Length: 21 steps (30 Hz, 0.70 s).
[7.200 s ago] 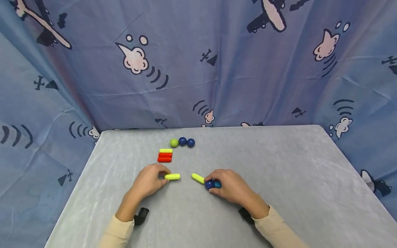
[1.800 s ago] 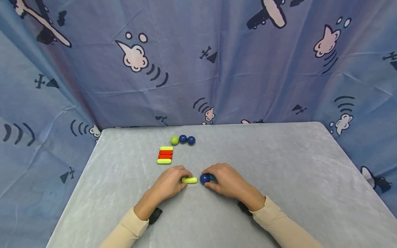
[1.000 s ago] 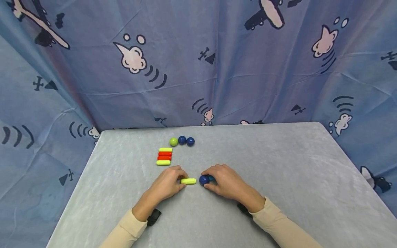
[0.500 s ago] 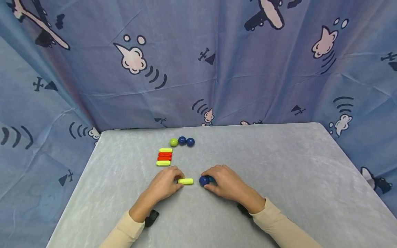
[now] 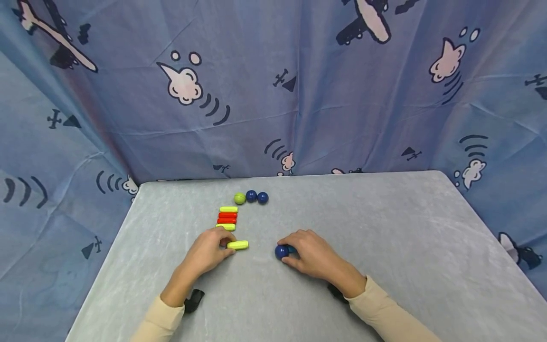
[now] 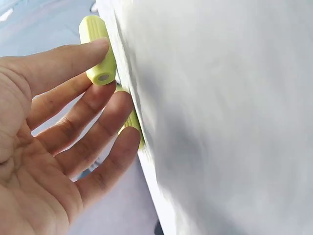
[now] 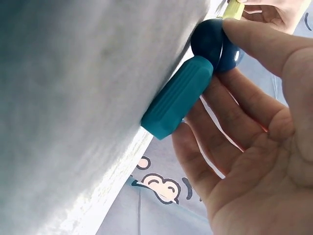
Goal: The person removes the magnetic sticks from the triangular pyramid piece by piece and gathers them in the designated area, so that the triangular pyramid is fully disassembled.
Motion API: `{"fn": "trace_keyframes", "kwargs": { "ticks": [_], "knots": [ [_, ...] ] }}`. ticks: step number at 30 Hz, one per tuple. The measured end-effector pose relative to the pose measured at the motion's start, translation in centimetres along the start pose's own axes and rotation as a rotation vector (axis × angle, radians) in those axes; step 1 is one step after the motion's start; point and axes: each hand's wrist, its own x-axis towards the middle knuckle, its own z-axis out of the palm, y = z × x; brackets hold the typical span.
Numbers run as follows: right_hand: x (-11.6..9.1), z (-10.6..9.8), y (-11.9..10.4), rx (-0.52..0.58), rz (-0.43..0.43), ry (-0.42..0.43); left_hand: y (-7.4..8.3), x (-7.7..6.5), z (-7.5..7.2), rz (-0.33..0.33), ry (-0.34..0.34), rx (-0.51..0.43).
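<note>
My left hand (image 5: 208, 252) pinches a yellow magnetic rod (image 5: 238, 245) between thumb and fingers; a small metal disc shows in its end in the left wrist view. To the right, my right hand (image 5: 312, 254) grips a dark blue ball (image 5: 281, 251) with thumb and fingers. A teal magnetic rod (image 7: 181, 98) joins that ball and points back under the palm, mostly hidden in the head view. A gap of table lies between the yellow rod and the ball. Just beyond my left fingers, another yellow rod (image 5: 226, 227) ends a row of rods.
Two red rods (image 5: 227, 218) lie side by side in the row, with a yellow rod (image 5: 228, 209) at its far end. Behind them sit a green ball (image 5: 240, 198) and two dark blue balls (image 5: 257, 196). A patterned curtain (image 5: 273, 95) hangs behind the grey table (image 5: 363, 213).
Since 7.2 s ago, a yellow rod has joined the row's near end, and the one at the ball is gone. Lately my left hand has moved left with its rod; the right stays.
</note>
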Motion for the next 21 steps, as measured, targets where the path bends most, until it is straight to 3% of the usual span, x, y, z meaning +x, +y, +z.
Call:
{"fn": "trace_keyframes", "kwargs": {
  "ticks": [8, 15, 21],
  "knots": [
    [-0.1, 0.1, 0.1, 0.004, 0.0, 0.005, -2.2, 0.4, -1.7, -0.058, 0.023, 0.008],
    [-0.1, -0.1, 0.1, 0.0, -0.009, 0.004, -3.1, 0.9, -1.7, -0.072, 0.032, 0.029],
    [-0.2, 0.0, 0.1, 0.005, -0.014, 0.001, -3.5, 1.0, -1.5, -0.073, 0.092, 0.038]
  ]
}}
